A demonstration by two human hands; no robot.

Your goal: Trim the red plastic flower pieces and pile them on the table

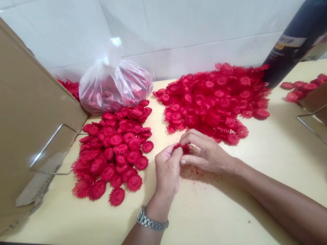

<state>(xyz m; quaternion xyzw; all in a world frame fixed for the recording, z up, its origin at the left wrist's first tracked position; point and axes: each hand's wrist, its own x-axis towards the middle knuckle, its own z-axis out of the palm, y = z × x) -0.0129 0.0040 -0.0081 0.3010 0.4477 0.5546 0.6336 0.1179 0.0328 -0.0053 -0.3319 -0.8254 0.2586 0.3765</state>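
Over the middle of the table, my left hand (pixel 168 168), with a metal watch (pixel 151 220) on its wrist, pinches a small red piece with a fringed edge (pixel 184 148). From the other side, the fingertips of my right hand (pixel 204 151) close on the same piece, and fingers hide most of it. Left of my hands lies a loose pile of red toothed discs (pixel 115 149). Behind my right hand spreads a larger pile of similar red fringed pieces (pixel 215 99). Small red crumbs (pixel 196 172) are scattered on the table below my hands.
A knotted clear plastic bag (pixel 116 86) of red pieces stands against the tiled wall. Cardboard (pixel 12 111) with a wire handle (pixel 48 150) rises at left. A dark cylinder (pixel 297 38) leans at right, near more red pieces (pixel 307 87) and another wire handle (pixel 320 137).
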